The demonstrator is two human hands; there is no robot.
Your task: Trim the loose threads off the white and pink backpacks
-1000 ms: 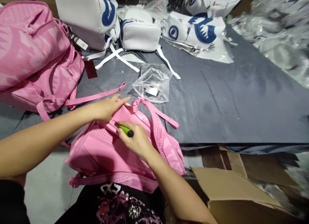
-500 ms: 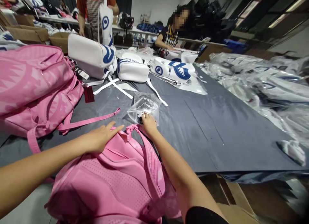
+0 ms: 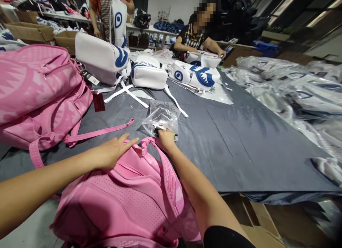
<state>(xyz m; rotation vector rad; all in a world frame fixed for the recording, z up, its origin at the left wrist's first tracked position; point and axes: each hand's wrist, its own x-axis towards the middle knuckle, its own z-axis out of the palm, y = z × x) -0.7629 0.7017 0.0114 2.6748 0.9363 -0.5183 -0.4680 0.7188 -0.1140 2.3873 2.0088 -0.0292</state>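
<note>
Head view: pink backpack (image 3: 120, 201) at near edge of grey table (image 3: 211, 159), perforated back panel facing up. Left hand (image 3: 113, 153) on its upper edge, fingers spread, nothing clasped. Right hand (image 3: 167, 139) just past shoulder strap (image 3: 169, 173), fingers curled at clear plastic bag (image 3: 163, 110), close by dark item (image 3: 157, 130); firm hold or mere touch, cannot tell. Pink backpack pile (image 3: 34, 87) left, white bags (image 3: 149, 77) behind, co-worker (image 3: 193, 37) beyond, hands at white bag.
</note>
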